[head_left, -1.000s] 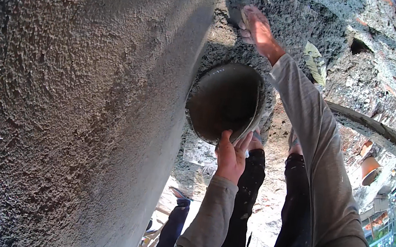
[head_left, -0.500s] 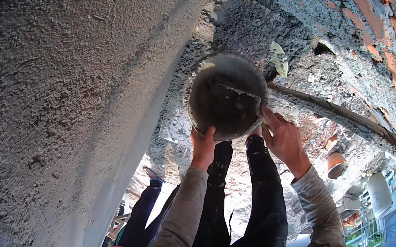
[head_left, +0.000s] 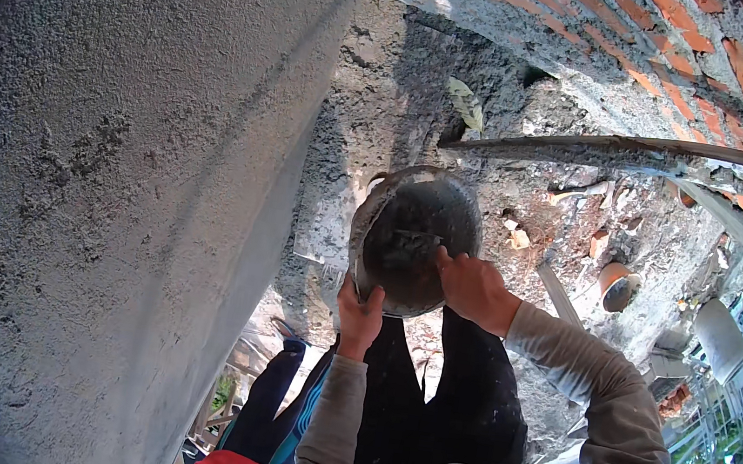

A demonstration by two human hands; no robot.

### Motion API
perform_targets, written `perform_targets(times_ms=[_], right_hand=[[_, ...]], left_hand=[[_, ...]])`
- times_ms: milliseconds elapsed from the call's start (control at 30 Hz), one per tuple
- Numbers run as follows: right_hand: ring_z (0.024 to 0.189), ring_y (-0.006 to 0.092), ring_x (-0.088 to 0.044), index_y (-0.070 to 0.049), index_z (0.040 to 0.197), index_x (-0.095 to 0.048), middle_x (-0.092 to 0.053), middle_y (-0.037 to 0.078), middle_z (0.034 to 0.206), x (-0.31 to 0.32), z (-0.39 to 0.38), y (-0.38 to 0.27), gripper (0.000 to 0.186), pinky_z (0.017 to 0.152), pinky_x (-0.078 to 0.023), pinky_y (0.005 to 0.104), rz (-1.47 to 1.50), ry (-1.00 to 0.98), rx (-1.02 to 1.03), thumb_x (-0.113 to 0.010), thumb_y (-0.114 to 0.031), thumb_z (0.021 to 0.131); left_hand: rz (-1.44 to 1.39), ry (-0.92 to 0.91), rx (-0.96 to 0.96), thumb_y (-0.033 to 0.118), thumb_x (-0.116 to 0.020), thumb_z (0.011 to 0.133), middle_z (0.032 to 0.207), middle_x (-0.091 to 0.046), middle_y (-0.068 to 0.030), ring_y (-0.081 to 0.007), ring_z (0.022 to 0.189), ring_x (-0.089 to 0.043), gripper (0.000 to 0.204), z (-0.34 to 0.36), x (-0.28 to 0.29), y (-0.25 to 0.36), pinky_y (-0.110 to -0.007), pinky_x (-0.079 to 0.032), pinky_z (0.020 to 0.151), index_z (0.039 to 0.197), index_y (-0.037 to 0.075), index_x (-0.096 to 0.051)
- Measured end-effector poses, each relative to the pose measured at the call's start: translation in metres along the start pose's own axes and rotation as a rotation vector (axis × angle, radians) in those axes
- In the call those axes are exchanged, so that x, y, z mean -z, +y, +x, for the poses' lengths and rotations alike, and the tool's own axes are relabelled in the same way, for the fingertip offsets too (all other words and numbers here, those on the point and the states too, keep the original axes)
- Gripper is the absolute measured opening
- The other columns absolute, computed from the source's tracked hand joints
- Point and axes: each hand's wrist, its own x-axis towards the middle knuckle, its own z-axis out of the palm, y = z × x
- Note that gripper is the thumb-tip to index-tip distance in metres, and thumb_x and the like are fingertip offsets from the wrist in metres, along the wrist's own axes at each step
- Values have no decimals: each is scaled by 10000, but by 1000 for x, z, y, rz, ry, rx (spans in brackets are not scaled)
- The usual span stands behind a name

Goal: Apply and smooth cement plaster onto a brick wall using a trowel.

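My left hand (head_left: 360, 318) grips the near left rim of a round, dark bucket (head_left: 466, 209), thumb over the edge. The bucket is tilted, its mouth facing me, and its wall is crusted with grey, mortar-like residue. Inside it, my right hand (head_left: 476, 290) is closed, with the fingers pointing into the bucket. A thin, straight-edged flat blade (head_left: 418, 235) shows just beyond those fingertips; its handle is hidden by the hand. Dark grey material lies around the blade, but how much is hard to tell in the shadow.
A rough plastered wall (head_left: 138, 154) rises close on my left. A brick wall (head_left: 685, 57) stands at far right, with a long board (head_left: 626, 155) before it. An orange-brown pot (head_left: 614, 281) and rubble lie right. Another person's leg (head_left: 265, 396) is at lower left.
The bucket has come down and nearer to me, its tilt changed. My right hand has moved from the right rim into the bucket with the blade. The view has shifted too.
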Motion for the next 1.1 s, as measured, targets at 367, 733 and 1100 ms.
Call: perform_targets(times_ms=[367,733,1100], right_hand=[[656,324,-666,6,1210,-487,-638,175,827,-15,-73,-42,396,527,-521,399,402,224,-227,-534,-117,837],[670,321,-664,-44,1184,-494,-641,164,802,-36,-114,-88,350,563,-519,422,527,427,-386,-530,-137,848],[698,361,-616,-12,1162,-506,-623,192,792,-60,-199,-98,397,648,-477,439,1119,826,-362,-627,-245,864]], left_hand=[[196,-87,-92,33,-565,808,1268,-513,-194,-286,1106,-534,543,-23,18,55,-350,-401,982,1305,-102,-394],[92,-138,-12,50,-557,805,1346,-440,-221,-306,1199,-478,634,-32,45,76,-372,-410,997,1372,-87,-308],[-41,-235,53,-19,-550,809,1319,-470,-169,-274,1177,-484,614,-75,51,111,-357,-441,964,1385,-13,-339]])
